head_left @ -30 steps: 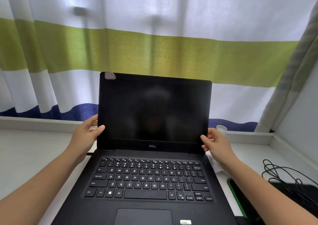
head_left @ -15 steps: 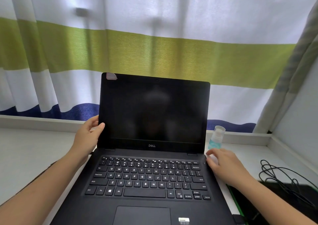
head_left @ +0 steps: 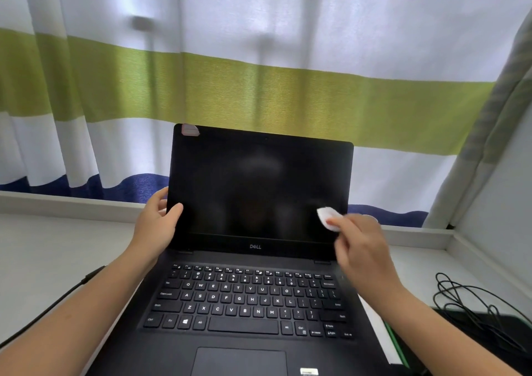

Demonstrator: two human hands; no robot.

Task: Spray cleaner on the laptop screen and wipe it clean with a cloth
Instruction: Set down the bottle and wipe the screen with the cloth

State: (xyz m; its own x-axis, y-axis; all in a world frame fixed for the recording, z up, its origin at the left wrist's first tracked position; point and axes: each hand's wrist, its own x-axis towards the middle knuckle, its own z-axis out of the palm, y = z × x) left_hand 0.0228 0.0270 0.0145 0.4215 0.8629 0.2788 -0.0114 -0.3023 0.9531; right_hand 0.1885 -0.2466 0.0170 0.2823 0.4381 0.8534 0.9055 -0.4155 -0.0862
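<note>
A person's left hand (head_left: 157,223) grips the left edge of the lid of an open black laptop (head_left: 253,266), thumb lying on the bezel and fingers curled behind, forearm stretched in from the near left. The right hand (head_left: 359,246) is raised before the dark, unlit screen (head_left: 259,188), its fingers pinching a small white cloth (head_left: 328,217) against the lower right corner of the glass. "DELL" reads in silver on the bezel under the screen; the keyboard shows a QWERTY layout. The laptop sits on a pale desk (head_left: 51,254) in front of a white, green and blue striped curtain (head_left: 259,87), with black cables (head_left: 472,312) coiled at near right
</note>
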